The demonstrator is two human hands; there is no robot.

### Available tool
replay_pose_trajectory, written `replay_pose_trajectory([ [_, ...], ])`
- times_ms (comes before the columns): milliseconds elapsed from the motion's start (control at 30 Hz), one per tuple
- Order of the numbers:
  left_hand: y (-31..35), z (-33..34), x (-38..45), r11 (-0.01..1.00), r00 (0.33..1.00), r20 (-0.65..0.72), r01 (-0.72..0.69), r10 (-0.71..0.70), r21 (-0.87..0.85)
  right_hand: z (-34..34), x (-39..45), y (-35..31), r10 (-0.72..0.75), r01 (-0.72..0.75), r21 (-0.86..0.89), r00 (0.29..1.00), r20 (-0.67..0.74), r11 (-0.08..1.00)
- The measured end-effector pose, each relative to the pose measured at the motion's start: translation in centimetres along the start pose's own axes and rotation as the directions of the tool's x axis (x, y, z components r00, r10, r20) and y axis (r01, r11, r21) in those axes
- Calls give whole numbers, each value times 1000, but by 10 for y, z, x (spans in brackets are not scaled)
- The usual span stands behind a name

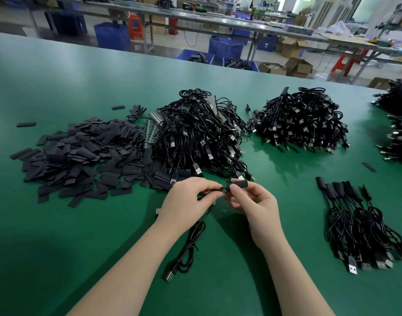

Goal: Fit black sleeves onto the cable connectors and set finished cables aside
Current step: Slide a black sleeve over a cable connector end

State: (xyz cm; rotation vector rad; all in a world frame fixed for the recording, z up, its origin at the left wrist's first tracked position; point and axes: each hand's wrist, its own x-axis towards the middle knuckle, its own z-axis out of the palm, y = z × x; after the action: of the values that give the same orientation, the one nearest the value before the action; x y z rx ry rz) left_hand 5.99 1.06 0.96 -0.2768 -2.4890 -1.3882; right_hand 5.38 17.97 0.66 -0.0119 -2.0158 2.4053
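Note:
My left hand [190,197] pinches the connector end of a black cable [190,245] just above the green table [58,258]. The cable hangs toward me and ends in a USB plug [169,275] on the table. My right hand [252,201] pinches a black sleeve [240,184] right against that connector. A heap of loose flat sleeves [81,156] lies to the left. Behind my hands sits a big pile of black cables [200,135]. A row of sleeved cables [359,220] lies at the right.
A second cable pile [298,122] sits at the back right, and more piles [398,124] reach the table's right edge. Single sleeves [26,124] lie scattered on the table. Beyond the far edge stand blue crates [112,35], cardboard boxes and other benches.

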Motion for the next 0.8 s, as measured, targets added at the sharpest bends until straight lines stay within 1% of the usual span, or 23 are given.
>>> replay_pose_trajectory([
  [233,3,3,-1,999,999,-19,-50,50,6,1,-1,1,-33,33,-32,999,12,999],
  [433,2,5,-4,1000,1000,-21,-8,8,-10,1,0,3,-25,26,28,999,-33,999],
  [533,2,6,-3,1000,998,-60,-6,6,-7,2,-1,3,-26,27,29,999,-32,999],
  [667,3,5,-5,995,992,-80,-96,98,36,3,-1,3,-36,36,-14,999,-6,999],
  [800,5,4,-5,983,976,-121,-175,181,62,4,-2,2,-35,35,5,998,-44,999],
])
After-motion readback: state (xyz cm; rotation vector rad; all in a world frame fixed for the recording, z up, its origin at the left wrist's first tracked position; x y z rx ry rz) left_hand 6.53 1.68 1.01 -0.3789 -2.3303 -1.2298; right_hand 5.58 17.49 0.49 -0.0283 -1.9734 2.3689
